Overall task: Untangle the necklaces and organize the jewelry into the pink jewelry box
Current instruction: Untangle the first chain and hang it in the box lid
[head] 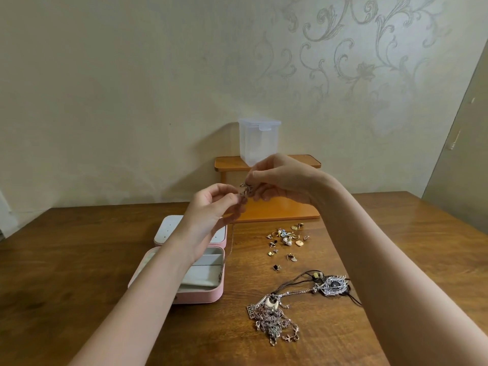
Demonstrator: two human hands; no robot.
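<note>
Both hands are raised above the table, pinching a small silver necklace piece (246, 191) between them. My left hand (211, 217) pinches it from the left, my right hand (280, 180) from the right. A thin chain (231, 244) hangs from it down to the open pink jewelry box (200, 297), which has white compartments. A tangled heap of silver necklaces (272, 320) lies on the table in front. To its right lies a feather-shaped pendant (331, 285) on a dark cord. Several small earrings (285, 241) are scattered behind them.
The box's white perforated insert (169, 229) lies just behind the box. An orange wooden stand (274, 210) stands at the wall, with a clear plastic lidded container (258, 140) on its upper shelf. The brown wooden table (79, 260) extends left and right.
</note>
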